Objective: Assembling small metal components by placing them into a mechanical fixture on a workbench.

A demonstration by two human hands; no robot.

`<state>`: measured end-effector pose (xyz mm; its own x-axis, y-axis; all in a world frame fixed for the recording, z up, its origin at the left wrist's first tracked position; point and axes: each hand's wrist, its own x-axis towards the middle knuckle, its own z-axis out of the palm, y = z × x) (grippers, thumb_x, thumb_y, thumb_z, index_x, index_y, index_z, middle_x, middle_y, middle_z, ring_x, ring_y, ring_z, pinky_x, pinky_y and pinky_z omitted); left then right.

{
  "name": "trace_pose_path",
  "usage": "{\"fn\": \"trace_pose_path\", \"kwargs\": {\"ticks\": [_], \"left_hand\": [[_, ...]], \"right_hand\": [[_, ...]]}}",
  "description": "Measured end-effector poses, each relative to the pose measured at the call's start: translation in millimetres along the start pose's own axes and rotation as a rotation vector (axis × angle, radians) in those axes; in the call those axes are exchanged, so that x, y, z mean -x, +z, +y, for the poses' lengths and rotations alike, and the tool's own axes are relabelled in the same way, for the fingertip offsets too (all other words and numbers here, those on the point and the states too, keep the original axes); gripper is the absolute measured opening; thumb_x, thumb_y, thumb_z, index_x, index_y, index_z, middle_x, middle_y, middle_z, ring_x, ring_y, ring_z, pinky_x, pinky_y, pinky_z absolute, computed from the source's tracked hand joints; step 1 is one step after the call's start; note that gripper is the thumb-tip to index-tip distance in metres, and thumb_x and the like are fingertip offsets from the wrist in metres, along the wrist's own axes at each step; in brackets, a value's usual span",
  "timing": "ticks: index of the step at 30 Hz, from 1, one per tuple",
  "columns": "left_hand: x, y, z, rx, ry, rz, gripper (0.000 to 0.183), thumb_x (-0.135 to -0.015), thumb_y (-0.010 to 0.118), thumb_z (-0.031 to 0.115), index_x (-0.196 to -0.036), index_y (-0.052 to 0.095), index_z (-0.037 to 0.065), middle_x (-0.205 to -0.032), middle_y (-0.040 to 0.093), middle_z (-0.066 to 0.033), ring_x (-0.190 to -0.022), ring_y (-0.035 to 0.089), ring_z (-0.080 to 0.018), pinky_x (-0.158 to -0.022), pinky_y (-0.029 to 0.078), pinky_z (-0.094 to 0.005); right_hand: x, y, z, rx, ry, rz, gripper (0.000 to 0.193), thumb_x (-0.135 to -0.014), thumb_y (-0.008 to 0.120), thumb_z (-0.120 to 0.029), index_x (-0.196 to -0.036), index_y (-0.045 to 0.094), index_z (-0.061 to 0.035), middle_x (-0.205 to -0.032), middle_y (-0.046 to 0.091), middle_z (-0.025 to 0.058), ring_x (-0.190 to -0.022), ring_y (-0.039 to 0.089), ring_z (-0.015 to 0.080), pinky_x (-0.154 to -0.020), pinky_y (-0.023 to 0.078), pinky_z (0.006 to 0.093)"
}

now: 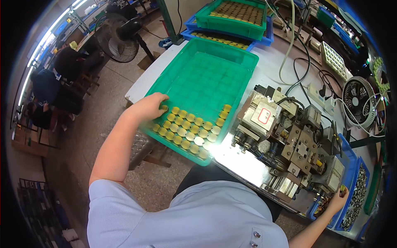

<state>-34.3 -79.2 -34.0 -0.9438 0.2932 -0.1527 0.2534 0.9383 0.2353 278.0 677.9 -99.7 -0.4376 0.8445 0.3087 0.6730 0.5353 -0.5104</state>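
Over the left rim of a green tray [244, 66], my left hand [151, 105] has thumb and finger closed on a small round brass-coloured piece [164, 108] at the end of a row. Several like round pieces [182, 131] lie in rows across the tray's near part, with a short column along its right side. Far to the right, beside a metal machine with clamps [297, 144], my right hand [339, 201] pinches a small yellowish piece [342, 188]. Blue bins stand close to that hand.
A blue bin [356, 198] of small metal parts stands at the right. Behind the green tray are stacked trays [231, 27] of round pieces. Cables [306, 70] and a small fan [357, 101] stand at the back right. A larger fan [118, 39] and seated people are beyond the table's left.
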Motion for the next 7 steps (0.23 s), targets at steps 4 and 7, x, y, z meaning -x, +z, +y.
{"fn": "trace_pose_path", "kwargs": {"ticks": [4, 7], "left_hand": [[-5.7, -13.2, 6.1, -0.023, -0.06, -0.132, 0.025, -0.084, 0.068, 0.004, -0.108, 0.074, 0.006, -0.113, 0.072, -0.013, -0.103, 0.068, -0.0299, -0.094, 0.055, -0.0398], [-8.6, -18.3, 8.7, -0.068, -0.181, -0.411, 0.041, -0.089, 0.066, 0.009, -0.129, 0.066, 0.008, -0.127, 0.069, -0.0136, -0.107, 0.068, -0.0291, -0.096, 0.054, -0.0405]], "right_hand": [[-2.3, -1.2, 4.2, -0.02, 0.006, 0.01, 0.038, -0.095, 0.07, -0.023, -0.13, 0.062, -0.0081, -0.106, 0.068, 0.007, -0.089, 0.063, 0.0185, -0.081, 0.051, 0.0314], [0.4, -5.8, -4.8, 0.038, 0.058, -0.027, 0.038, -0.096, 0.07, -0.023, -0.13, 0.062, -0.009, -0.113, 0.069, 0.0079, -0.095, 0.065, 0.0186, -0.084, 0.051, 0.0285]]}}
